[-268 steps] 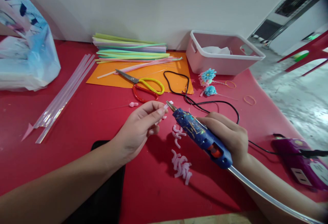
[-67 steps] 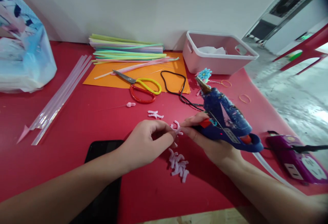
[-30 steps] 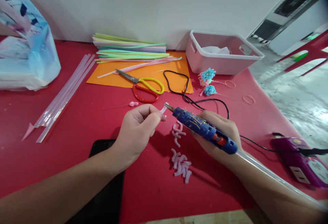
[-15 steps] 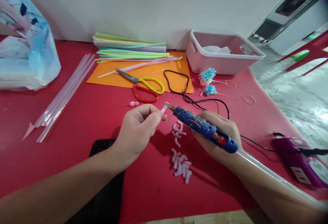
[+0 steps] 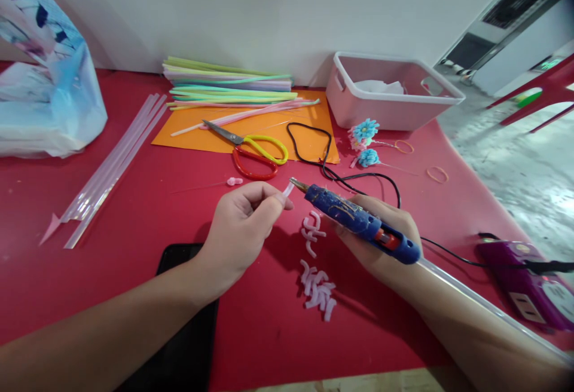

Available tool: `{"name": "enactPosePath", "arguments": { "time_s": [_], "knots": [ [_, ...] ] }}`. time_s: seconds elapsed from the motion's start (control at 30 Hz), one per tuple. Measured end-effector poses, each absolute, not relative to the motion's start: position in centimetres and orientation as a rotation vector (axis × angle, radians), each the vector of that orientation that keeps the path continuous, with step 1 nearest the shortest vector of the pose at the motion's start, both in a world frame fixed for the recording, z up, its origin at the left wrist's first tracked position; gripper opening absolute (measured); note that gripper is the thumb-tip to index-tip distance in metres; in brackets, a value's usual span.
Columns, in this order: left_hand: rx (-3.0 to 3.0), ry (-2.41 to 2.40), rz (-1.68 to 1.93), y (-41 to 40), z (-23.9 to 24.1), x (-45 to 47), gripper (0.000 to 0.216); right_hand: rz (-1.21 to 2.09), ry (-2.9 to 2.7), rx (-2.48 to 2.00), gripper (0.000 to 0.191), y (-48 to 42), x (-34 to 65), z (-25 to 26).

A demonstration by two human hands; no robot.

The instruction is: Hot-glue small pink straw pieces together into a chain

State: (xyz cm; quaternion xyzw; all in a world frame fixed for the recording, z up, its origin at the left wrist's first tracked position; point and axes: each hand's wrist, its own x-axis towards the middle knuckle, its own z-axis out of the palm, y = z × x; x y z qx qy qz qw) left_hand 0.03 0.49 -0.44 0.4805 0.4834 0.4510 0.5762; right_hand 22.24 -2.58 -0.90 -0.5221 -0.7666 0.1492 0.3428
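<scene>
The left hand pinches a small pink strip. The right hand, grip closed, holds a glue gun, its nozzle perhaps touching the strip.

On the red table, the multicoloured fuzzy stem bundle lies over the rear of the flat orange sheet; red-and-yellow-handled metal scissors overhang its front edge. Right: rectangular pink plastic basket, blue fuzzy flower before it. Left: long translucent sticks, then printed plastic bag. Centre foreground: curved pink fuzzy pieces.
</scene>
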Motion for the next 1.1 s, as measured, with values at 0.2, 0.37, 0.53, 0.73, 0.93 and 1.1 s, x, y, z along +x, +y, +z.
{"name": "enactPosePath", "arguments": {
  "time_s": [0.2, 0.37, 0.53, 0.73, 0.93, 1.1],
  "knots": [
    [1.099, 1.116, 1.058, 0.58, -0.69, 0.09, 0.019, 0.412, -1.985, -1.349, 0.015, -2.55, 22.02, -0.73],
    [1.053, 1.098, 1.049, 0.47, -0.71, -0.05, 0.019, 0.428, -1.982, -1.340, 0.010, -2.62, 21.89, -0.71],
    [1.065, 1.080, 1.052, 0.35, -0.66, -0.03, 0.019, 0.415, -2.005, -1.349, 0.010, -2.61, 21.99, -0.73],
    [1.107, 1.062, 1.097, 0.29, -0.92, 0.04, 0.020, 0.361, -2.023, -1.307, 0.013, -2.50, 22.01, -0.68],
    [1.130, 1.074, 1.092, 0.29, -1.10, -0.06, 0.020, 0.358, -2.035, -1.283, 0.013, -2.62, 22.02, -0.56],
    [1.118, 1.074, 1.080, 0.34, -0.80, 0.09, 0.020, 0.375, -2.039, -1.252, 0.015, -2.60, 22.05, -0.49]
  ]
}}
